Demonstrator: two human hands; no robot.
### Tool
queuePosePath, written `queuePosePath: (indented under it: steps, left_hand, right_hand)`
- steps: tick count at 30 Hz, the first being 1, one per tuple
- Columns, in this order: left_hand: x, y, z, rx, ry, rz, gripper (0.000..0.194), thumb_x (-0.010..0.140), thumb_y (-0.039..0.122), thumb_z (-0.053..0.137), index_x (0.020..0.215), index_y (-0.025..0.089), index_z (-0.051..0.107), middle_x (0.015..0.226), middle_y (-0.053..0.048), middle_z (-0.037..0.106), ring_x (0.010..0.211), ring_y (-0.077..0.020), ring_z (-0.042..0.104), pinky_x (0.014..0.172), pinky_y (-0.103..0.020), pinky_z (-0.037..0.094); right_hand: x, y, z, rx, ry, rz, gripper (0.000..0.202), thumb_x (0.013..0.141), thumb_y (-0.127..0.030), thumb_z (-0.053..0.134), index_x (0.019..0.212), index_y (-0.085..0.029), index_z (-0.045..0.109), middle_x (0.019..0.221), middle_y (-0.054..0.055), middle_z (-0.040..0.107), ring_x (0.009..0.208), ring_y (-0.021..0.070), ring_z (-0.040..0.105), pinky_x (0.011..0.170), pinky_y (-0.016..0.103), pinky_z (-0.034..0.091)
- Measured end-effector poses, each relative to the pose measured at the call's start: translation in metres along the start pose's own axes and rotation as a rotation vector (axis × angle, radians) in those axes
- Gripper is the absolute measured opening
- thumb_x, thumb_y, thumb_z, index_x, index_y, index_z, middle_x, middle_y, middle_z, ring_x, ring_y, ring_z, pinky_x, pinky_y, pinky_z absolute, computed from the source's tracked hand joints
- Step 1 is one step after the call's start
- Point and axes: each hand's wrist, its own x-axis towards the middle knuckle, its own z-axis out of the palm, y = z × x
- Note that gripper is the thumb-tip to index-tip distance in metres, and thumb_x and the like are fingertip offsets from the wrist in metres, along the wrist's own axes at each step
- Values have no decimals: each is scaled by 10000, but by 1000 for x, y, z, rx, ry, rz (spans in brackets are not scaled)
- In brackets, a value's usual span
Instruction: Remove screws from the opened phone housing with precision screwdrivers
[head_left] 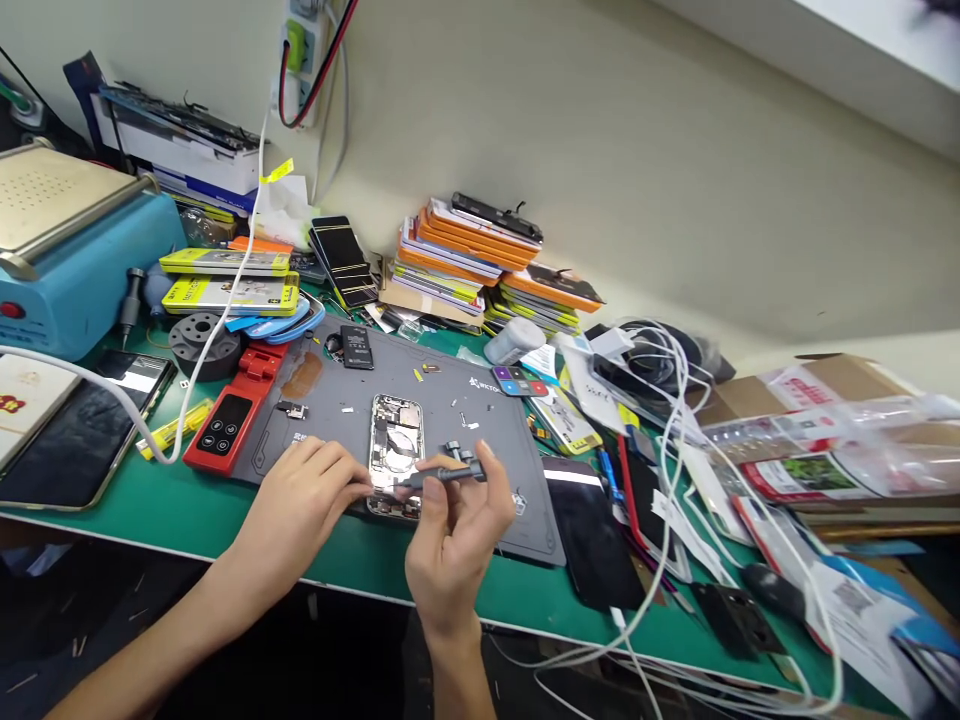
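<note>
An opened smartphone [397, 430], its inner parts exposed, lies on the grey work mat [480, 430]. My right hand [461, 540] is closed around a dark grey screwdriver [451, 473], held nearly level, its tip end over the phone's lower part. At the phone's lower left edge are the fingertips of my left hand [307, 490], pressed together; what is between them, if anything, is hidden. Small metal parts [454, 450] lie just right of the phone. A black battery [356, 347] and a small phone part [292, 410] rest on the mat farther left.
To the left stand a red device with buttons [225, 430] and a blue machine [82, 280]. Stacked boxes [457, 250] line the wall. On the right lie a dark phone [592, 540], tangled white cables [675, 480] and plastic-wrapped packages [832, 460].
</note>
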Motion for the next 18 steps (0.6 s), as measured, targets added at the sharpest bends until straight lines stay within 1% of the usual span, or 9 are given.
queuePosePath:
  steps: [4,10,13,18]
  left_hand:
    - [0,0,1,-9,3,-24,166,1155,236,508,1043,223,630,975,-5,720,901,-211,580,832,-366,439]
    - [-1,1,3,-10,2,-43,203,1135,139,445,1025,232,589,920,-1,664,860,-218,527,783,-364,405]
    - [-1,2,2,-5,6,-45,222,1145,153,427,984,232,558,894,3,636,841,-215,510,772,-363,397]
    - [0,4,0,10,25,-57,297,1187,247,365,929,232,513,867,3,612,828,-213,515,788,-373,399]
  right_hand:
    - [0,1,0,-44,-62,5,589,1111,-136,493,1652,-320,351,1066,61,676,870,150,720,671,249,666]
    - [-1,2,-2,-57,-93,28,569,1118,-153,481,1648,-312,348,1081,70,692,868,164,728,647,264,674]
    - [-1,3,-4,-56,-97,36,568,1118,-154,477,1651,-305,348,1084,78,695,856,166,728,647,274,686]
    - [-3,6,-5,-45,-106,46,598,1115,-145,478,1669,-318,334,1109,82,704,865,165,729,650,272,694]
